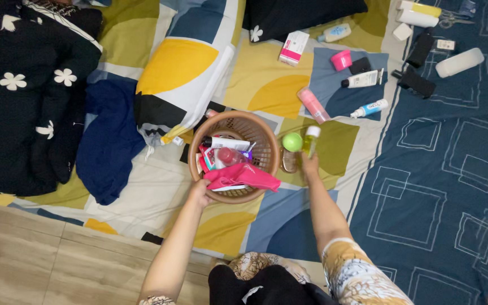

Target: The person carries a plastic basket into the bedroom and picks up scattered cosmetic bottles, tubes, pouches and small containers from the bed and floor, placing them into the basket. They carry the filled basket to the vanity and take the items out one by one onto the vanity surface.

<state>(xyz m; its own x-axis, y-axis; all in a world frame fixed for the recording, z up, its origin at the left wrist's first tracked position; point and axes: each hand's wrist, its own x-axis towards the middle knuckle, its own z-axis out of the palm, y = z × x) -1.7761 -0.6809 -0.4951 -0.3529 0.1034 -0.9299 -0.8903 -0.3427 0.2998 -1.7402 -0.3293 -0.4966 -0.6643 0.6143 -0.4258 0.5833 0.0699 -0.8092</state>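
— Brown plastic is what the left hand is gripping: its fingers are curling over the near rim of the round basket, closed on the edge, not spread.

— And the right hand?

— It is reaching out just past the basket's right side, fingers wrapping narrowly around the lower part of a small yellow-green bottle with a pale cap. The bottle is standing upright above the fingers, over the patterned sheet, just beside the basket but not inside it.

— What is sitting next to that bottle?

— A green ball-shaped cap is showing immediately to its left, between the bottle and the basket wall. It seems to top a clear container lying there; I cannot tell whether the hand is touching it.

— What is lying in the basket?

— A pink cloth is draping over the near part, close to the left hand. Behind it a white tube and a pinkish bottle are resting among other small packs.

— And farther out?

— A pink tube is lying slantwise beyond the right hand. Past it, a white tube with a blue end, a white tube with a dark cap, a pink cup and a white and pink box are lying scattered on the sheet. A big pillow is lying left of the basket, and a dark flowered blanket is bunching at the far left.
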